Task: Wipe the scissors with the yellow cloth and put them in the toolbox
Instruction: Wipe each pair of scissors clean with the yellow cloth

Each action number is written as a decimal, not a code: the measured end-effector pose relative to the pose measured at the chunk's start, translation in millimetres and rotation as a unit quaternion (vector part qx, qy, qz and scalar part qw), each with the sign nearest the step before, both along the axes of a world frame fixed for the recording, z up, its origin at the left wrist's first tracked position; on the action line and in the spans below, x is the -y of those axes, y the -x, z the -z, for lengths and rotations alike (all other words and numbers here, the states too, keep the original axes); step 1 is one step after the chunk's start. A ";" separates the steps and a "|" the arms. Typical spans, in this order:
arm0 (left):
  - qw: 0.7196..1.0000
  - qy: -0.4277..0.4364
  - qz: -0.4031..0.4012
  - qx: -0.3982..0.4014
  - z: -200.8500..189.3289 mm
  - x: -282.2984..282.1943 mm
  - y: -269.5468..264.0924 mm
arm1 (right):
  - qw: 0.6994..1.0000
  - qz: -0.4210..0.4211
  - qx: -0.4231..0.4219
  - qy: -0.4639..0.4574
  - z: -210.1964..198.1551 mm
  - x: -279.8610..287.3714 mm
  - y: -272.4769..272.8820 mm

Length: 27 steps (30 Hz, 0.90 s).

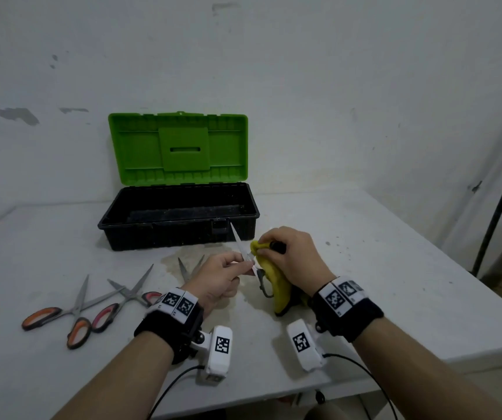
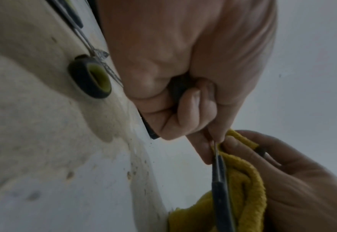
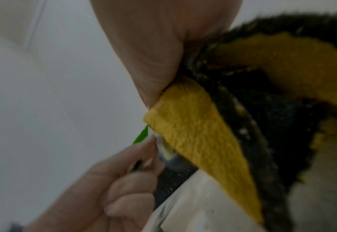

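Observation:
A pair of scissors [image 1: 251, 263] with dark grey handles is held above the table, its blades pointing up toward the toolbox. My left hand [image 1: 243, 262] pinches the blades near the pivot. My right hand [image 1: 265, 248] grips the yellow cloth [image 1: 278, 291], bunched against the scissors just below the pinch, and the rest of the cloth hangs to the table. In the left wrist view the scissors [image 2: 220, 180] lie against the cloth [image 2: 245, 175]. The black toolbox [image 1: 180, 234] stands open behind, its green lid [image 1: 180, 147] upright.
Orange-handled scissors [image 1: 61, 313] and pink-handled scissors [image 1: 116, 303] lie on the white table [image 1: 380, 268] to the left. Another pair [image 1: 189, 268] lies partly hidden behind my left hand. The table's right edge is near a dark pole [image 1: 498, 201].

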<state>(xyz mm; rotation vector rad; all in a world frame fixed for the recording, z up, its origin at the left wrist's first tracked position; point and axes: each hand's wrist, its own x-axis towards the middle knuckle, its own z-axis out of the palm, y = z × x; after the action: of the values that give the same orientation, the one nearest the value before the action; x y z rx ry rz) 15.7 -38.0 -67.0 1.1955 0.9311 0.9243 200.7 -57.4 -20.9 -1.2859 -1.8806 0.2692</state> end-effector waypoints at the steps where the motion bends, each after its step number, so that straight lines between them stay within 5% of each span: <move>1: 1.000 -0.004 -0.001 0.000 1.1 -0.9 -0.2 | 1.000 -0.002 0.008 -0.012 3.3 -0.3 2.3; 19: 0.995 -0.079 0.003 -0.062 -6.6 1.5 -0.4 | 0.994 -0.035 0.090 -0.050 11.4 4.2 1.9; 27: 0.997 -0.044 -0.008 -0.056 -3.0 -0.2 1.5 | 0.995 0.081 0.033 -0.049 3.4 -18.0 -19.4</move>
<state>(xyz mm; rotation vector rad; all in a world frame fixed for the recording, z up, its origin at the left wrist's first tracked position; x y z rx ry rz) 14.2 -37.8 -64.0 1.3281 0.9977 0.9267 220.1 -39.4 -24.3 -1.3860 -1.8081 0.0495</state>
